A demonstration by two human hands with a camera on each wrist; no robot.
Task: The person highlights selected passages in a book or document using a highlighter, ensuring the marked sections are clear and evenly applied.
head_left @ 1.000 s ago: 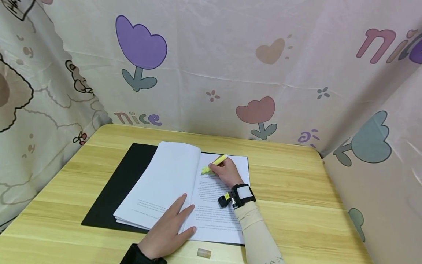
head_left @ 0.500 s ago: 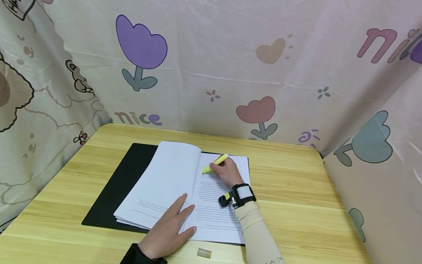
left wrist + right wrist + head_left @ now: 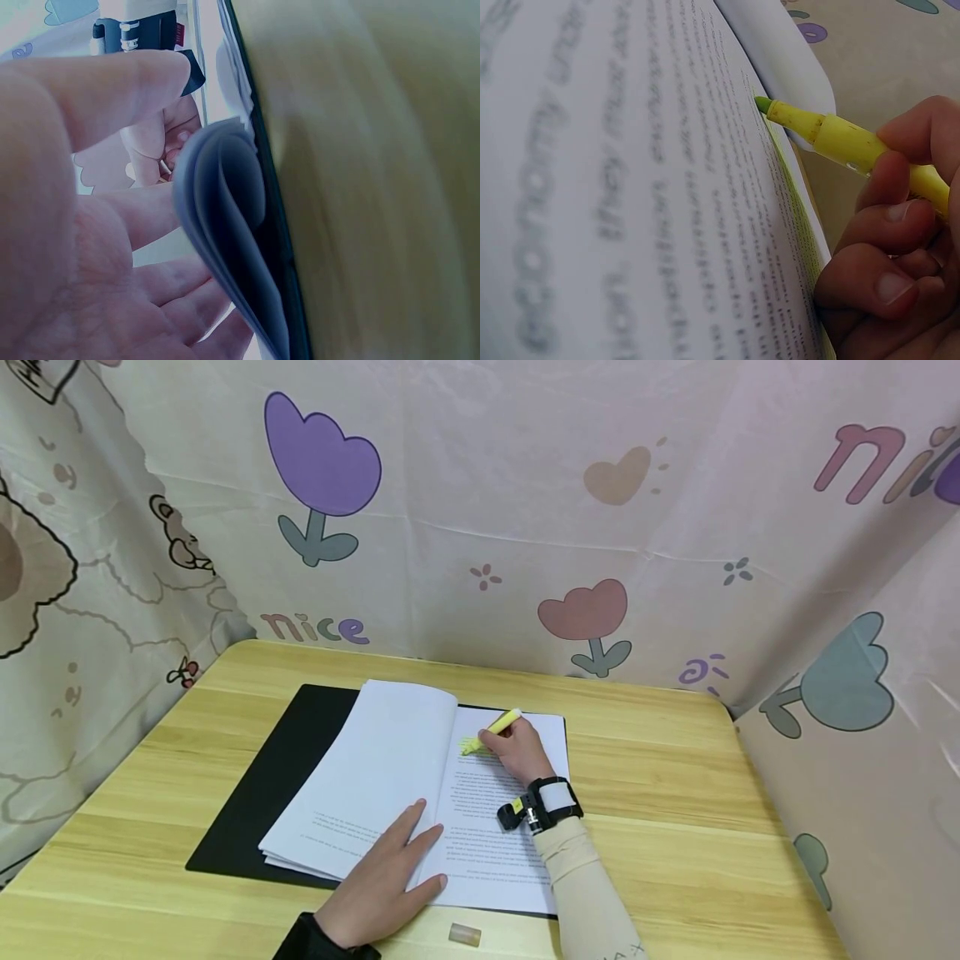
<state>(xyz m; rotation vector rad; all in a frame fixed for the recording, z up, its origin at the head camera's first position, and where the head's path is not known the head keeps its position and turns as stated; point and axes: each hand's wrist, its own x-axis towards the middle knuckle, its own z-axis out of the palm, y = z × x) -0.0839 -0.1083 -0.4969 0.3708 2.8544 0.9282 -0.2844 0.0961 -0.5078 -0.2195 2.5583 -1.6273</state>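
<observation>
My right hand (image 3: 519, 752) pinches a yellow highlighter (image 3: 849, 142), its green tip at the upper text lines of the right page (image 3: 480, 847). Yellow marking shows on those lines in both the head and right wrist views. Spread over the lower middle of the open document, near the fold, my left hand (image 3: 384, 883) rests with fingers extended. In the left wrist view its palm (image 3: 82, 285) faces the curled paper edges (image 3: 225, 187). The left page (image 3: 375, 760) is mostly blank, with a few printed lines low down.
A black folder (image 3: 262, 802) lies beneath the papers on the wooden table (image 3: 660, 868). Close to the table's front, right of my left hand, lies a small translucent cap (image 3: 464, 935). A patterned curtain (image 3: 465, 460) hangs behind and at the sides.
The highlighter tip and right hand have shifted slightly rightward along the marked text. My left hand and the papers stay in place.
</observation>
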